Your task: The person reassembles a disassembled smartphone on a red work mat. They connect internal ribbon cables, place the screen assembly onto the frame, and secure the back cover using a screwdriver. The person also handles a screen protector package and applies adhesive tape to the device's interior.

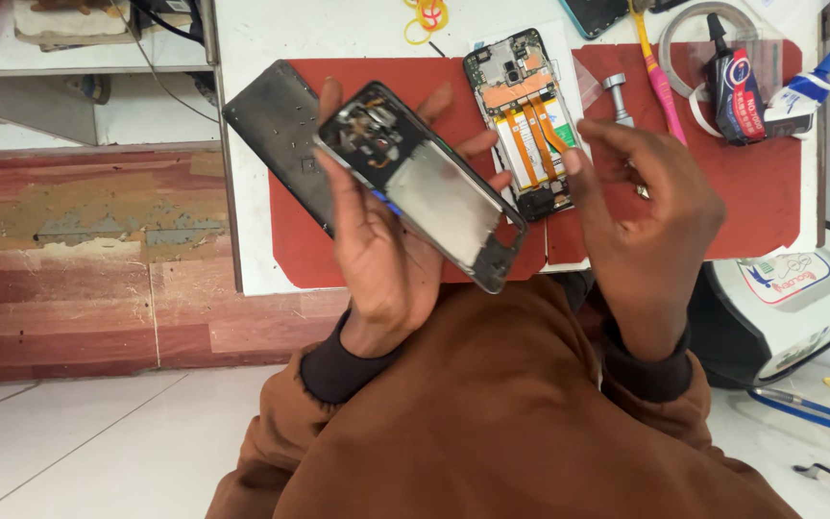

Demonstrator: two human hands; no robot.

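Observation:
My left hand [377, 240] holds a phone's dark middle frame [425, 187] tilted above the red mat [770, 202], its bare metal inside facing me. My right hand [650, 207] hovers to the right with its fingers curled and the thumb and forefinger pinched close together; whether something tiny sits between them I cannot tell. Just left of that hand, an opened phone [525, 120] lies on the mat, showing its battery, orange flex cables and circuit board. A black back cover [280, 135] lies flat at the mat's left edge, partly under the frame.
On the white table [252, 274] sit a small metal stand [617, 96], a pink and yellow toothbrush [660, 82], a roll of clear tape [698, 29], a black glue tube [734, 86], a white and blue tube [799, 91] and yellow rubber bands [427, 17]. A white appliance [799, 308] stands at right.

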